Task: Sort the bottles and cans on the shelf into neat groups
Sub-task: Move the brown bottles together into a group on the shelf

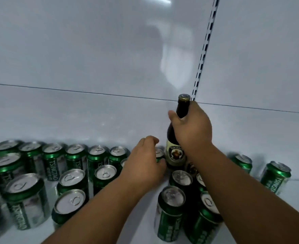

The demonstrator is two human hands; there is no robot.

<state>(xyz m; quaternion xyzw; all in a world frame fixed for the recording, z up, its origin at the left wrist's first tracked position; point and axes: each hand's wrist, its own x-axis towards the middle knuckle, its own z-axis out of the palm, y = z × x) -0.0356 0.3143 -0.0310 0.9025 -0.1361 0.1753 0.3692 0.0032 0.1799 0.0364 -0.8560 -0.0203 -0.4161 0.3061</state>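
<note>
- At the back of the white shelf [92, 124], my right hand [191, 127] is wrapped round the neck of the dark bottle [176, 148]; the bottle stands upright, its long axis running straight up under my palm, cap [184, 97] clear above my fingers
- Just left of the bottle, my left hand [145, 161] curls over a green can [159, 154] that sits touching or nearly touching the bottle's label; how firmly I hold it I cannot tell, my own hand hides the fingertips
- Left of the bottle, green cans stand in a back row [66, 154], looser ones nearer me; right of the bottle, two cans [275, 176] stand well apart from the rest; in front of the bottle, several cans [171, 208] crowd close
- My right hand owns the bottle; I judge lifting straight up is safest, since cans hem its base in front and left; the shelf behind it is open
</note>
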